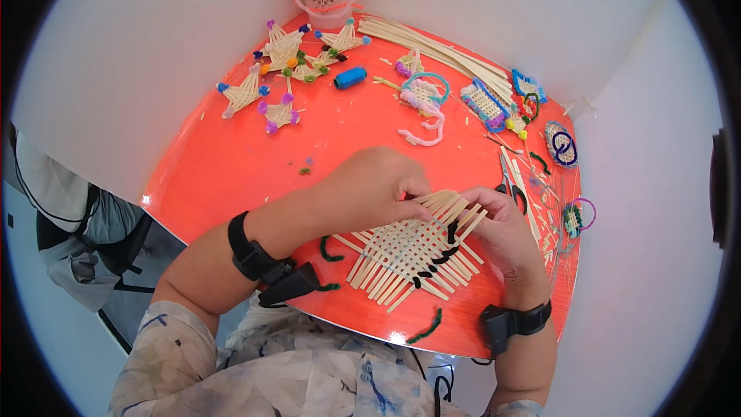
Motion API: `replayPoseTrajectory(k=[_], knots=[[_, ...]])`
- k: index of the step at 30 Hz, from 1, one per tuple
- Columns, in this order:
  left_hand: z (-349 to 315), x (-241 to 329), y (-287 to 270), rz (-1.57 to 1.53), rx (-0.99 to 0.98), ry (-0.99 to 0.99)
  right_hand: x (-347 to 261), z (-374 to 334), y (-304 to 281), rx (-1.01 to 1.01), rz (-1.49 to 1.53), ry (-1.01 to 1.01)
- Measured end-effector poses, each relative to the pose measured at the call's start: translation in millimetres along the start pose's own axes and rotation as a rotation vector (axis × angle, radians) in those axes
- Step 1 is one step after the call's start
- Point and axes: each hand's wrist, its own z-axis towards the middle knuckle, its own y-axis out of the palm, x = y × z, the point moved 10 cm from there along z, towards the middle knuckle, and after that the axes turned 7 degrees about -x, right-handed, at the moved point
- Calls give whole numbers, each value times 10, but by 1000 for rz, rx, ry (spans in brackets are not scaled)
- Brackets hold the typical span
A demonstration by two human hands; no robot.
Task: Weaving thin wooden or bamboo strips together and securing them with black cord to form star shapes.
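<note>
A flat piece of woven pale strips (405, 247), with loose strip ends sticking out all round, lies at the table's near edge. Black fuzzy yarn (441, 256) runs in and out along its right side. My left hand (382, 181) is closed at the far edge, thumb and fingers pinching the strip ends there. At the upper right corner my right hand (502, 228) closes its fingers on strips beside the black yarn; part of its grip is hidden. Dark green fuzzy pieces lie near the weaving, one (330, 250) on its left and another (426, 327) in front.
Scissors (511, 187) lie beyond my right hand among strip scraps. Farther back are woven stars (282, 48), a blue thread spool (350, 78), a bundle of strips (432, 52), fuzzy-edged woven pieces (485, 104) and a pink basket (328, 0). White walls border the red table (231, 158).
</note>
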Motion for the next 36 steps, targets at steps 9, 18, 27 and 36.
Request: replayPoseTrajectory(k=[9, 18, 27, 36], knots=[[4, -2, 89, -114, -48, -27, -67, -8, 19, -88, -152, -62], [-67, -122, -53, -69, 94, -105, -1, 32, 2, -3, 106, -65], [-24, -185, -3, -136, 52, -181, 13, -2, -114, 7, 115, -47], [-25, -179, 92, -148, 27, -176, -13, -15, -74, 71, 43, 3]])
